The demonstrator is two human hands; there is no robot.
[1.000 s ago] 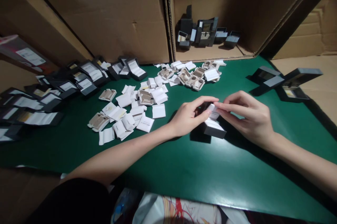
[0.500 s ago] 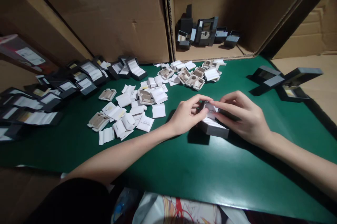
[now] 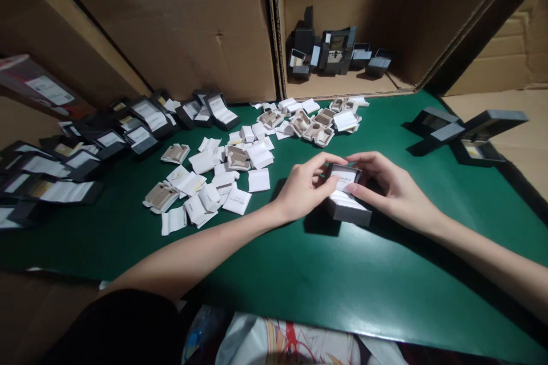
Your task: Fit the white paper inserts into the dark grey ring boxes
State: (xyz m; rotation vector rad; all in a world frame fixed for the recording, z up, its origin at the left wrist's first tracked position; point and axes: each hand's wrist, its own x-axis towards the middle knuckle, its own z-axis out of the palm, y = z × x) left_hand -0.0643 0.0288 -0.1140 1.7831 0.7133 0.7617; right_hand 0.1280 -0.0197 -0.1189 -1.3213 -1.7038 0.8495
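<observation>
A small dark hinged gift box [image 3: 351,216] stands with its lid up on the green table, tilted toward me. White padding with printed lettering [image 3: 343,180] lines the inside of its lid, and a white insert fills its base. My left hand [image 3: 305,187] grips the lid's left side, thumb on the white lining and fingers behind. On the right side, my right hand [image 3: 387,188] holds the lid too, with its thumb on the lining and its fingers curled around the back edge. The fingertips behind the lid are partly hidden.
Loose white inserts [image 3: 258,180] lie scattered left of and beyond the box. Many open dark boxes [image 3: 148,116] line the left side. Two open boxes [image 3: 477,152] sit at the right edge. Several more [image 3: 336,62] stand in a cardboard carton [image 3: 363,5] behind.
My right fingers have shifted from the front of the lid to its back edge, uncovering more of the printed lining. My left hand and the box stay nearly in place.
</observation>
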